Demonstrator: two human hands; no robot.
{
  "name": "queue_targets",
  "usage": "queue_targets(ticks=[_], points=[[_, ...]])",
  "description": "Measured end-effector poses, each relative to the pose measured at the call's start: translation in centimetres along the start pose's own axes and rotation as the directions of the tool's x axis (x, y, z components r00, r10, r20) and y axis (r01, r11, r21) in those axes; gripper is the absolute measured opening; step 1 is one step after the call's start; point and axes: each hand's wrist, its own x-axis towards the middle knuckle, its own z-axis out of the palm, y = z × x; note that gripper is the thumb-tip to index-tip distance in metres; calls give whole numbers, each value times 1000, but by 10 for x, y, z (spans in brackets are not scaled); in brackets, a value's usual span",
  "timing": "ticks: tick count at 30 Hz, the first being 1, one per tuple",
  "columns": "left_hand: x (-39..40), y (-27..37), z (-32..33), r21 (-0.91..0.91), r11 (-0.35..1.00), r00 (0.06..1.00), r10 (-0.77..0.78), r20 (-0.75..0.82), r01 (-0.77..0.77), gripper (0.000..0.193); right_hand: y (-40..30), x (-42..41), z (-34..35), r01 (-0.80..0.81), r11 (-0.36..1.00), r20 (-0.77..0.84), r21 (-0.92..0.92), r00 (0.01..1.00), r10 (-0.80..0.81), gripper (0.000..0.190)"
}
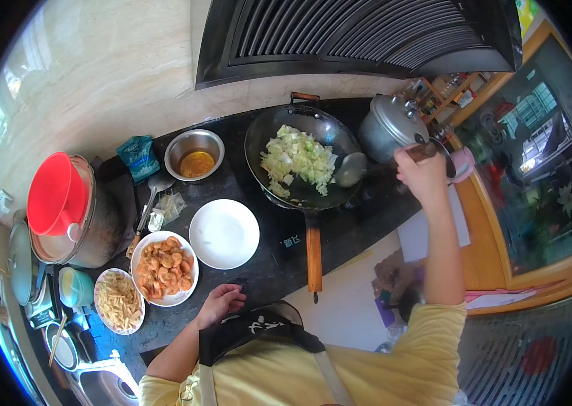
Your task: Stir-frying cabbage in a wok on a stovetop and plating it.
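Note:
My right hand (pixel 422 172) grips the wooden handle of a metal wok spatula (pixel 352 170). Its head rests inside a black wok (pixel 334 195), at the right edge of some chopped pale-green cabbage (pixel 298 157). The wok sits on the dark cooktop, and its wooden handle (pixel 314 259) points back towards me. My left hand (pixel 222 303) is low by the front edge of the counter, its fingers loosely bent and nothing visible in it. Nearest to it are a bare white plate (pixel 224 256) and a plate of cooked shrimp (pixel 164 267).
Left of the wok stand a steel bowl of yellowish liquid (pixel 194 144), a teal packet (pixel 138 158), a plate of pale strips (pixel 119 301) and a large pot under a red plastic basin (pixel 50 193). A pressure cooker (pixel 392 127) is at right; a range hood (pixel 357 66) hangs above.

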Motion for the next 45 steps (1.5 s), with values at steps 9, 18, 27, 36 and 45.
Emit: queue_targets(ticks=[9, 18, 27, 36, 45], points=[[0, 4, 1, 6, 1000, 1000, 9, -4, -9, 26, 93, 16, 77, 289, 915, 28, 283, 951, -309, 20], [3, -2, -11, -21, 1000, 1000, 18, -12, -18, 27, 117, -78, 43, 865, 486, 508, -123, 475, -718, 41], [11, 0, -19, -22, 997, 996, 78, -43, -79, 26, 134, -36, 29, 581, 666, 290, -468, 813, -505, 39], [6, -3, -13, -128, 982, 987, 129, -96, -141, 25, 22, 221, -194, 213, 901, -519, -378, 757, -397, 75], [4, -4, -17, -232, 955, 953, 115, -280, -184, 20, -16, 292, -233, 196, 974, -615, -117, 755, -226, 83]])
